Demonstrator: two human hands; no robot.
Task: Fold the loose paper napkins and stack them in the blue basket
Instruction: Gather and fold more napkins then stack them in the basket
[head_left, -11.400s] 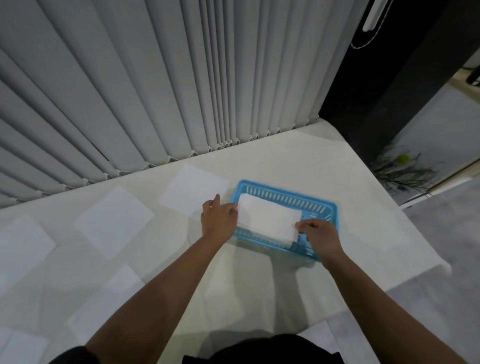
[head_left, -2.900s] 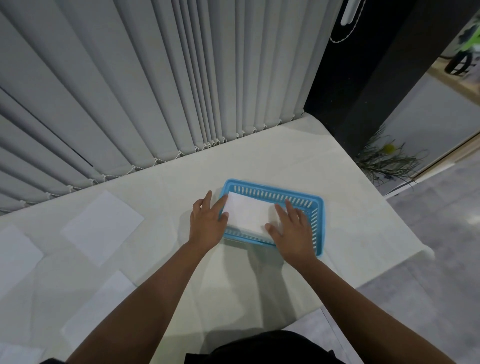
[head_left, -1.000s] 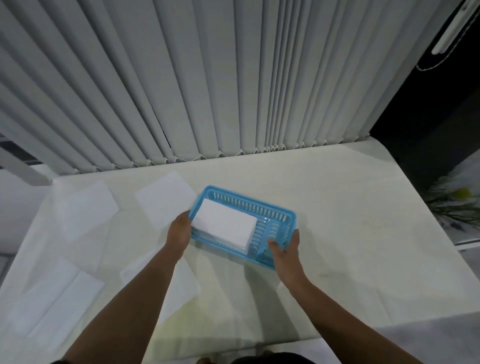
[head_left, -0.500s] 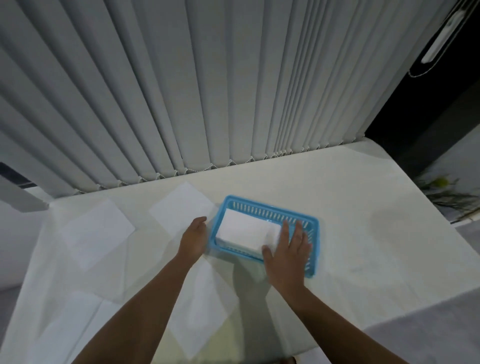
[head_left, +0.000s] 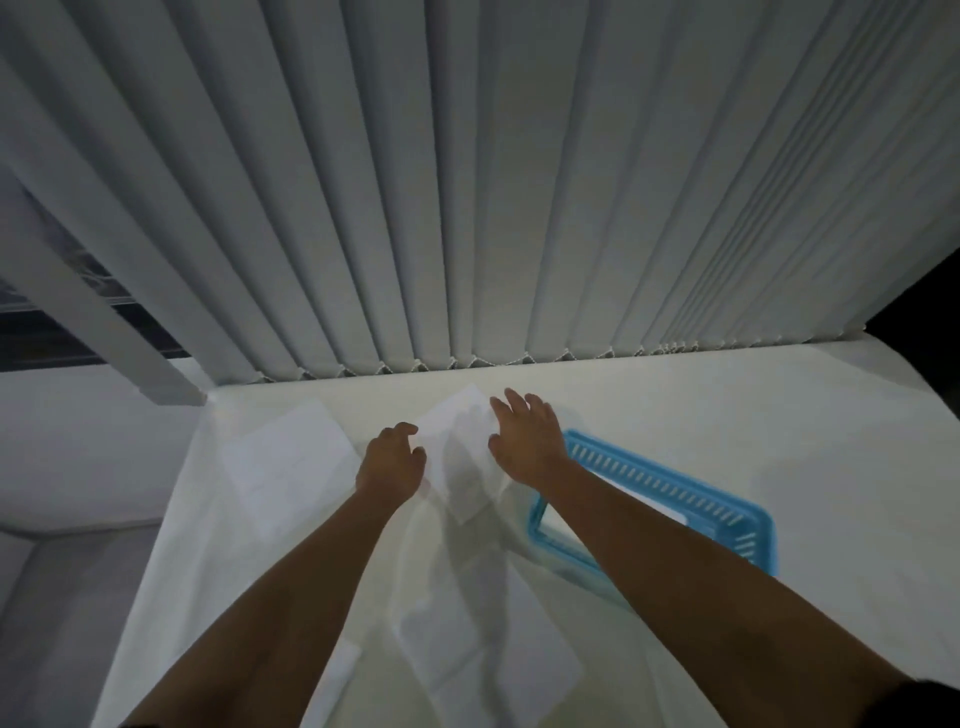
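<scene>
You are reaching both hands over a loose napkin (head_left: 460, 457) lying flat on the white table (head_left: 727, 415), just left of the blue basket (head_left: 727, 512). Your left hand (head_left: 389, 465) is resting at the napkin's left edge with the fingers curled in, though whether it is pinching the paper is not something I can tell. Your right hand (head_left: 524, 439) is lying on the napkin's right side, palm down with the fingers spread and gripping nothing. Your right forearm is crossing over the basket, hiding most of the folded stack (head_left: 670, 512) sitting inside it. Another napkin (head_left: 291, 462) is lying flat to the left, and one more (head_left: 483, 654) is lying nearer to you between your forearms. Vertical blinds (head_left: 467, 182) are hanging along the table's far edge
</scene>
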